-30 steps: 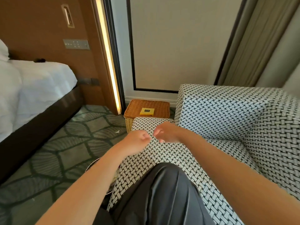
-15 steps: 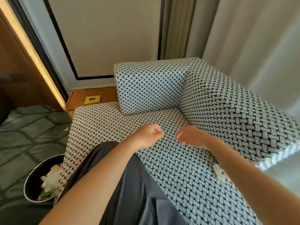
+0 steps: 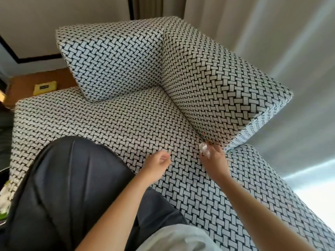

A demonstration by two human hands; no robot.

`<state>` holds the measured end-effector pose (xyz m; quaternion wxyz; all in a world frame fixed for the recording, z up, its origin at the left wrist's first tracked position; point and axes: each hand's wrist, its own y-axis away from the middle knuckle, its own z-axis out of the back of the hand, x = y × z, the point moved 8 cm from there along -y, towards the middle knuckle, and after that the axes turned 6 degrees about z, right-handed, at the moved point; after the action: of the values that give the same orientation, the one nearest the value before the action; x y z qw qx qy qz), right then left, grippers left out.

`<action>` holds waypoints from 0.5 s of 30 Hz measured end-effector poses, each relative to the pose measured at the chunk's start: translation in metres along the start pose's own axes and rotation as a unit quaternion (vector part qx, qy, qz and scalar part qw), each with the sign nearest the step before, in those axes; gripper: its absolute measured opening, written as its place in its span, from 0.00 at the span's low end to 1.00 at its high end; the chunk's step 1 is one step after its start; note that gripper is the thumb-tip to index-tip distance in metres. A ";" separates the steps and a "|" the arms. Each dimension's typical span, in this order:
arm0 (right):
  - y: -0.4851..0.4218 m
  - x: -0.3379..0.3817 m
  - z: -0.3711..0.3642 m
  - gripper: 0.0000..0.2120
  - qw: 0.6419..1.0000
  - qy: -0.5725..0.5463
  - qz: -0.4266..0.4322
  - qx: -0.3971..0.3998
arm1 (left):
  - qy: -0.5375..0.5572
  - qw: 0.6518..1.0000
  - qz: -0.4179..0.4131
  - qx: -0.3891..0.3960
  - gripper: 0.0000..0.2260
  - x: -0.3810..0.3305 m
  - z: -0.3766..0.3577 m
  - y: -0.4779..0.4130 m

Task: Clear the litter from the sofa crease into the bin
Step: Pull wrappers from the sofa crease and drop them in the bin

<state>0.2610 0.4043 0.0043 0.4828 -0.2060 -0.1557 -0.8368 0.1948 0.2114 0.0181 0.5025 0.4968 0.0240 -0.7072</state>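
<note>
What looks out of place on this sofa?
Small orange crumbs lie scattered in the sofa crease under the back cushion, odd against the patterned fabric. The right hand pinches a crumpled white scrap just below them.

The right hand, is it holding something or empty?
Holding. The right hand pinches a crumpled white scrap at the sofa crease.
</note>
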 end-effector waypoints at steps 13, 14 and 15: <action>0.024 0.026 -0.005 0.15 0.975 -0.113 0.152 -0.115 | 0.066 0.998 -0.012 0.004 0.13 0.010 -0.006 -0.002; 0.028 0.035 -0.009 0.17 0.973 -0.137 0.154 -0.102 | 0.086 0.996 -0.006 0.018 0.14 0.010 -0.008 -0.001; 0.031 0.044 -0.013 0.17 0.971 -0.159 0.153 -0.088 | 0.108 0.994 0.001 0.030 0.15 0.009 -0.009 0.001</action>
<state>0.2661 0.3503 0.0168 0.5544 -0.3995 -0.1227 -0.7197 0.2016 0.2096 0.0070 0.4823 0.5849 0.0565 -0.6497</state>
